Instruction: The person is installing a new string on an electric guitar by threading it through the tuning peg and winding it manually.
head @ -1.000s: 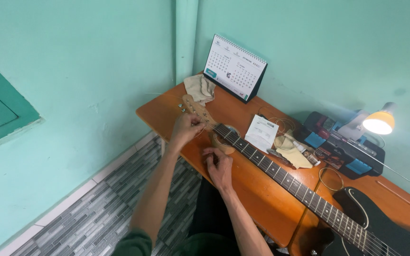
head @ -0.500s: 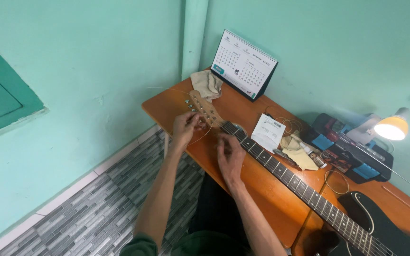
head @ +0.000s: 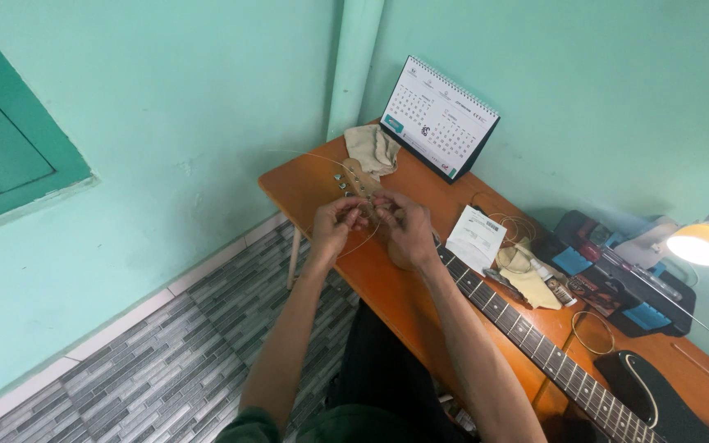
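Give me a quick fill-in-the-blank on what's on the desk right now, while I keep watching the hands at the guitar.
1. Both hands, left hand and right hand, meet over the guitar's ____, at the end of the neck.
2. The desk calendar stands against the ____.
3. The lamp at the desk's far right is switched ____.
4. A crumpled cloth lies just left of the ____.

Missing words: headstock; wall; on; calendar
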